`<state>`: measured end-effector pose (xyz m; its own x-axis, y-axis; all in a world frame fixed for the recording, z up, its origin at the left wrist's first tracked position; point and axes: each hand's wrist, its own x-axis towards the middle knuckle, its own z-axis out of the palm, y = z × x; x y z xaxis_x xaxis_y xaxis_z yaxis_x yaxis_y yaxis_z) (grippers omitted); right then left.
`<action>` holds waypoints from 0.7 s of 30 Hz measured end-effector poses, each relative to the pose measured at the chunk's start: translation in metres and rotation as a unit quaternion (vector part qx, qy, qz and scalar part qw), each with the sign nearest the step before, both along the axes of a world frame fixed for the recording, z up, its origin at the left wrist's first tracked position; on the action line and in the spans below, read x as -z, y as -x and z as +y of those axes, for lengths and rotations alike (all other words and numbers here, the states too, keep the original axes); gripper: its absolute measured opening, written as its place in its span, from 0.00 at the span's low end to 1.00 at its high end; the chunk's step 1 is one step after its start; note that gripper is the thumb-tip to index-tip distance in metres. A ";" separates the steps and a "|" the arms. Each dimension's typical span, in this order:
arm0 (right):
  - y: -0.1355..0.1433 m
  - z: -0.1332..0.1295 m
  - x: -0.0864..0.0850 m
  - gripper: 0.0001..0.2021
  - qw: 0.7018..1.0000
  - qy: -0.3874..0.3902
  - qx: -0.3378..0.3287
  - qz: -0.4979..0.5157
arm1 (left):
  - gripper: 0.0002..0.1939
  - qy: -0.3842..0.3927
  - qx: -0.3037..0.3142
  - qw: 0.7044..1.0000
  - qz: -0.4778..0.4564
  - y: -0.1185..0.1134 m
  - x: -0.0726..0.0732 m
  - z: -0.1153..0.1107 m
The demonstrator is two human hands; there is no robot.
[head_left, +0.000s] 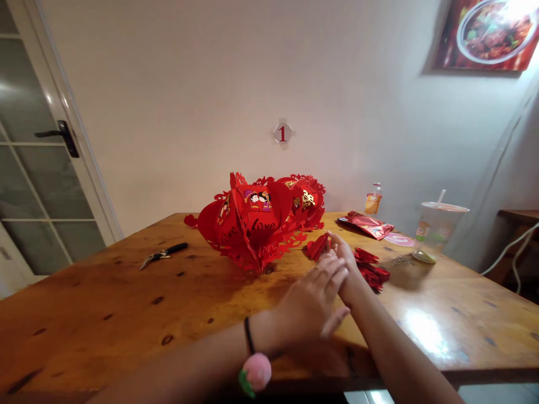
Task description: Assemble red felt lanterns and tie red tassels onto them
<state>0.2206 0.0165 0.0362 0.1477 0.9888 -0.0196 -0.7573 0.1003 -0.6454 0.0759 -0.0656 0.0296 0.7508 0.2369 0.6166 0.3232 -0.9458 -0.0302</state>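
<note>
A red folded paper piece (318,247), roughly heart-shaped, is at the fingertips of my right hand (344,259), which is closed on it. My left hand (314,294) crosses in front, fingers stretched out and thumb apart, overlapping the right palm and partly hiding it. Whether the two hands touch is unclear. Just left of them stands a red paper lantern (252,224) with cut-out edges, "Love" lettering and a cartoon couple. Behind it sits a second red lantern (309,199) with gold characters. Several red paper pieces (371,270) lie beyond my right wrist.
On the wooden table (126,314), pliers or shears (163,255) with a black handle lie left. At right are a red packet (366,225), an orange drink bottle (373,200), a plastic cup (435,230) with a straw, and small metal bits (402,261). A wall (189,112) rises behind.
</note>
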 end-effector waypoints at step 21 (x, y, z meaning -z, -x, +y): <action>0.032 0.001 -0.005 0.04 0.994 0.042 -0.040 0.098 | 0.24 0.027 -0.116 0.975 -0.188 0.055 -0.003 0.048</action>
<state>0.1883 0.0172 0.0408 0.0535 0.9910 -0.1224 -0.8726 -0.0132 -0.4883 0.0206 -0.0173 0.0323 0.3961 0.4127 0.8202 0.5068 -0.8432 0.1795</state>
